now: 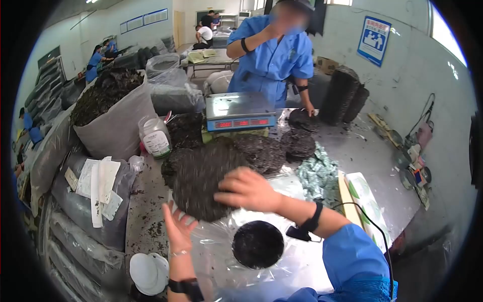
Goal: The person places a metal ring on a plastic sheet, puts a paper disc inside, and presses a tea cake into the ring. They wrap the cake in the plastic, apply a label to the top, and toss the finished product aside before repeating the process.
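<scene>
A large round cake of dark dried seaweed [201, 182], blurred by motion, is tilted up in front of me between my hands. My left hand [178, 229] supports its lower left edge, palm up, with the thumb out to the side. Against its right side lies my right hand [249, 190], with slightly blurred, bent fingers. Below them, a round black dish or mould [258, 244] rests on clear plastic film [214, 246]. Behind the held cake, more dark round cakes [259, 153] lie in front of a digital scale [240, 111].
A co-worker [274, 60] stands across the table, one hand on a dark cake. Left are a full sack [118, 118], a labelled jar [155, 137] and white discs [146, 272]. Right are green packets [319, 173], a carton [365, 201] and tall dark stacks [342, 95].
</scene>
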A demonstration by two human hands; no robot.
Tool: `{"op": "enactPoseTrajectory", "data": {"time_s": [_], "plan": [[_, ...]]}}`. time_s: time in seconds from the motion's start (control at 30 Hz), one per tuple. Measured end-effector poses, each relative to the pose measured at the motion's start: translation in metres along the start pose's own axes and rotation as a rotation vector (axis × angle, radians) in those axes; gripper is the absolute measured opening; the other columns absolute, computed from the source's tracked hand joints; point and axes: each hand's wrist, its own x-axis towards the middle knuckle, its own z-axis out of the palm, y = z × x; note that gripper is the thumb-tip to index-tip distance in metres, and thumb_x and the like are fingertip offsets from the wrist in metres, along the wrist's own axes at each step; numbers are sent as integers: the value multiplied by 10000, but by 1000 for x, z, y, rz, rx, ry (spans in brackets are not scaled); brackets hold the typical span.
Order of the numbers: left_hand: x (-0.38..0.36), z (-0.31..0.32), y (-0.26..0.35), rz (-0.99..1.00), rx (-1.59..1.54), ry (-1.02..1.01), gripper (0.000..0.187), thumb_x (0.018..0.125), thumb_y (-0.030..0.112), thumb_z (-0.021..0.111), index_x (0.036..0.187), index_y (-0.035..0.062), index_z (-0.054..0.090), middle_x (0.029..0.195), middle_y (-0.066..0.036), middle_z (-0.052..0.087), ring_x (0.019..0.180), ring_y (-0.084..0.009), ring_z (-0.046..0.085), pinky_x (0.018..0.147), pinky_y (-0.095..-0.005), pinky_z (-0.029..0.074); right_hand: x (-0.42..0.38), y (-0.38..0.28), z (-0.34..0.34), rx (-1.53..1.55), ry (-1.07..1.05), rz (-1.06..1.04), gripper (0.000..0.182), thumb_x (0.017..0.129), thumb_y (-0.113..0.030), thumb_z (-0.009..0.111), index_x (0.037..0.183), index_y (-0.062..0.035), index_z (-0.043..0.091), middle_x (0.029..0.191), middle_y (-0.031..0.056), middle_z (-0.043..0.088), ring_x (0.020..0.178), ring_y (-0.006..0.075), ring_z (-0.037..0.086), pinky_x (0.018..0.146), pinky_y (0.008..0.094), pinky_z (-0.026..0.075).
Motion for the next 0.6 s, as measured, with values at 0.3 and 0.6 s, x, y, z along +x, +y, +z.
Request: {"op": "enactPoseTrajectory", "data": {"time_s": [0.3, 0.6], "plan": [[-109, -4, -77, 398, 949, -187, 601, 1017, 308, 578, 1521, 52, 373, 1427, -229, 523, 1255, -358, 556, 1053, -425, 447, -115, -121, -43, -136, 159, 531, 525, 784, -54, 619, 1298, -149, 669, 1353, 120, 631, 1270, 361, 572, 1074, 523, 426], [-222, -44, -99, 172, 1177, -755, 335, 923, 284, 680, 1154, 43, 707, 1336, -157, 630, 1183, -292, 635, 1070, -496, 450, -142, -174, 17, -29, -84, 657, 587, 791, -16, 656, 1347, -201, 648, 1420, 81, 597, 1363, 329, 502, 1140, 510, 353]]}}
